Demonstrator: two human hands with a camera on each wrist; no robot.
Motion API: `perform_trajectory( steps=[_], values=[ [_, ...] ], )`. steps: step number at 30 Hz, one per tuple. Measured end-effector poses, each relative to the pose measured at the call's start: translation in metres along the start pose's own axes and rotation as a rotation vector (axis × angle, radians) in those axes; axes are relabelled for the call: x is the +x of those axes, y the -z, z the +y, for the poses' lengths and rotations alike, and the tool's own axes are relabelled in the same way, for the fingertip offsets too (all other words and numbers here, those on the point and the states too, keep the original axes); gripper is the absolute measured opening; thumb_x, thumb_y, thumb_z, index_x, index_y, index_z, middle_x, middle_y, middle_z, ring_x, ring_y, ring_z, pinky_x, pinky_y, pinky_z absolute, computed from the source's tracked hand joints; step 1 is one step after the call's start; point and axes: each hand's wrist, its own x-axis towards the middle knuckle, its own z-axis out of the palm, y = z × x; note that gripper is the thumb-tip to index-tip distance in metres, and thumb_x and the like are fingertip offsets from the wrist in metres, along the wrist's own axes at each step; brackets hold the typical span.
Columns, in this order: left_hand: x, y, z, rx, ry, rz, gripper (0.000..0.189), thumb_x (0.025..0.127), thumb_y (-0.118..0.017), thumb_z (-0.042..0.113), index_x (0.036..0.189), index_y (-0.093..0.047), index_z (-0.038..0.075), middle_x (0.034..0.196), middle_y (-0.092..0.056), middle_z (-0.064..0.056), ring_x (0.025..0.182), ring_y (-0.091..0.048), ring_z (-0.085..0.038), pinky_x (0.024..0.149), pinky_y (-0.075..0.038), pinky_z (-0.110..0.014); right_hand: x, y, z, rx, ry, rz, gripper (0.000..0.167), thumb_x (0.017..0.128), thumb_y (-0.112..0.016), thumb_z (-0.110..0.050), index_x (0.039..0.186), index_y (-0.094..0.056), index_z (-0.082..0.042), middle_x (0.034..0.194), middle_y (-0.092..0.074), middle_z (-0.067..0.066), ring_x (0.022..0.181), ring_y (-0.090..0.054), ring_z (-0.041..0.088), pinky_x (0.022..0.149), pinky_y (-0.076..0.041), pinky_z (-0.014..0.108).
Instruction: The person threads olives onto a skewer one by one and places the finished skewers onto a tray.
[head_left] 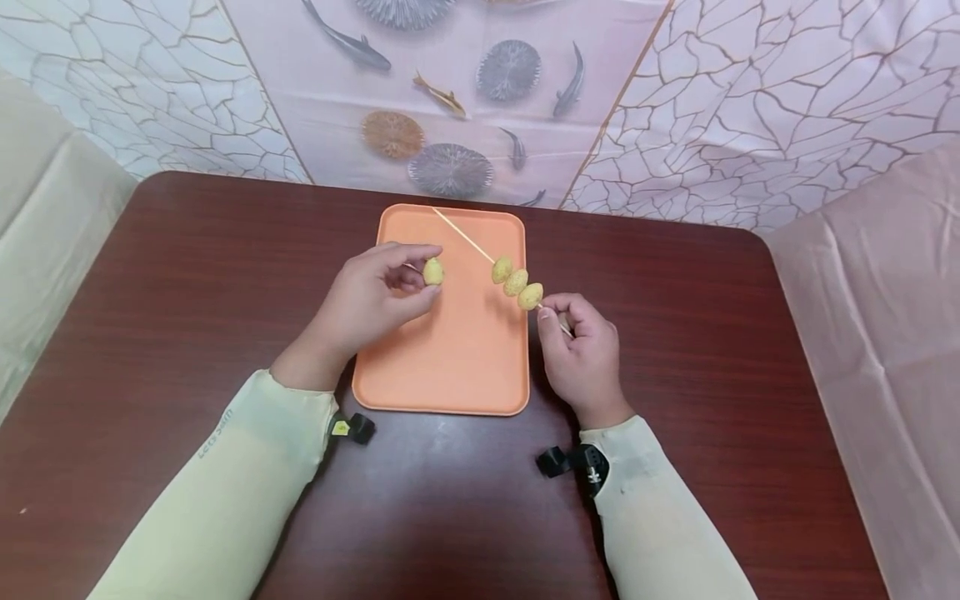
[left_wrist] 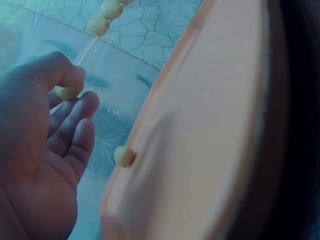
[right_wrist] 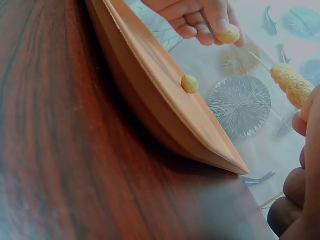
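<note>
My left hand [head_left: 375,287] pinches a small yellow egg-shaped ball [head_left: 433,272] between thumb and fingers, above the left part of an orange tray [head_left: 450,379]. At the tray's right edge my right hand [head_left: 585,350] grips a thin wooden skewer [head_left: 465,237] near its lower end. Three speckled yellow balls [head_left: 516,282] are threaded on it, close to the right fingertips. The skewer's bare tip points up and left, away from me. One loose yellow ball [right_wrist: 190,83] lies on the tray; in the head view the left hand hides it.
The tray rests on a dark reddish-brown table [head_left: 667,375]. Behind the table hangs a patterned cloth [head_left: 555,133] with fish and round leaf shapes. Pale cloth [head_left: 862,317] covers the right side. A black camera mount [head_left: 555,461] sits at the right wrist.
</note>
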Motion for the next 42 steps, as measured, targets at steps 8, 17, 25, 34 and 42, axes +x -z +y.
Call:
perform_trajectory(
  steps=[8,17,25,34,42],
  values=[
    [-0.003,0.000,-0.013,-0.094,0.075,0.134,0.046,0.092,-0.087,0.002,0.137,-0.080,0.011,0.117,-0.079,-0.010,0.091,-0.074,-0.012,0.084,-0.062,-0.016,-0.003,-0.003,-0.005,-0.020,-0.003,-0.046,0.008,0.106,-0.074,-0.010,0.102,-0.078,-0.005,0.064,-0.052,-0.001,0.056,-0.045,0.007,0.053,-0.037,0.018],
    [0.003,0.004,-0.023,-0.129,0.106,0.282,0.043,0.095,-0.085,0.002,0.137,-0.079,0.010,0.124,-0.078,-0.010,0.098,-0.074,-0.008,0.089,-0.062,-0.020,-0.003,-0.003,-0.003,-0.010,-0.005,-0.076,0.009,0.107,-0.073,-0.009,0.101,-0.079,-0.005,0.063,-0.050,-0.003,0.055,-0.044,0.007,0.052,-0.036,0.019],
    [0.005,0.004,-0.027,-0.107,0.085,0.362,0.044,0.099,-0.086,0.008,0.141,-0.078,0.014,0.127,-0.076,-0.007,0.097,-0.070,-0.009,0.086,-0.059,-0.014,-0.003,-0.003,0.000,-0.006,0.022,-0.125,0.011,0.106,-0.074,-0.010,0.100,-0.079,-0.002,0.060,-0.046,-0.005,0.052,-0.042,0.005,0.050,-0.034,0.021],
    [0.006,0.001,-0.033,-0.053,0.034,0.362,0.043,0.098,-0.086,0.005,0.139,-0.080,0.014,0.117,-0.075,-0.010,0.096,-0.074,-0.014,0.084,-0.062,-0.026,-0.003,-0.004,0.000,-0.012,0.049,-0.135,0.010,0.105,-0.074,-0.010,0.100,-0.078,-0.004,0.060,-0.047,-0.005,0.053,-0.042,0.005,0.051,-0.034,0.020],
    [0.005,0.002,-0.036,-0.028,0.020,0.370,0.040,0.098,-0.086,0.006,0.138,-0.080,0.012,0.114,-0.074,-0.011,0.095,-0.073,-0.017,0.084,-0.061,-0.026,-0.001,-0.005,0.000,-0.028,0.049,-0.146,0.009,0.105,-0.075,-0.011,0.101,-0.079,-0.004,0.061,-0.049,-0.005,0.053,-0.044,0.006,0.051,-0.036,0.021]
  ],
)
